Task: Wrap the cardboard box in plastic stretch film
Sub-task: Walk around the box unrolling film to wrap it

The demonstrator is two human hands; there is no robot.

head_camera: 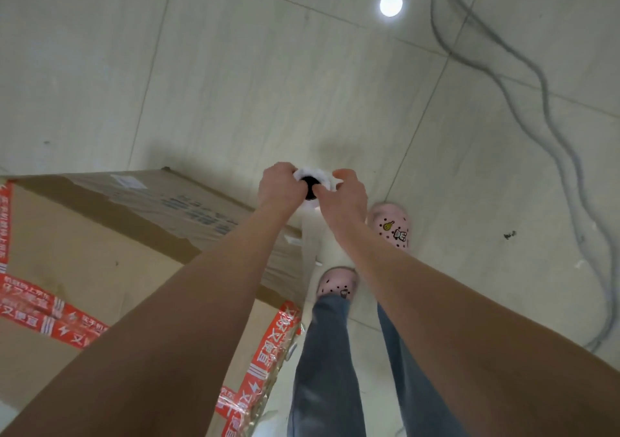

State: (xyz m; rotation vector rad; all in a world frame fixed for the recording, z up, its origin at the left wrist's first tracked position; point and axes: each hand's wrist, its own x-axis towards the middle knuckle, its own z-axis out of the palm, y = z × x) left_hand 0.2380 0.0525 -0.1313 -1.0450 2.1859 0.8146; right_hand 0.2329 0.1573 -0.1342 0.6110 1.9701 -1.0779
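A large brown cardboard box [100, 245] with red printed tape stands on the floor at the left, and clear film covers its right side. An upright roll of white stretch film [313, 181] with a dark core hole stands just past the box's right corner. My left hand [278, 188] grips the top of the roll from the left. My right hand [342, 195] holds it from the right, thumb over the rim. A band of film [310, 245] runs down from the roll beside the box edge.
Pale tiled floor [235, 67] spreads ahead. A grey cable [543, 108] snakes along the right side. My feet in pink clogs [391, 225] stand right of the box, legs in grey trousers. A bright light reflection [391, 4] shows at the top.
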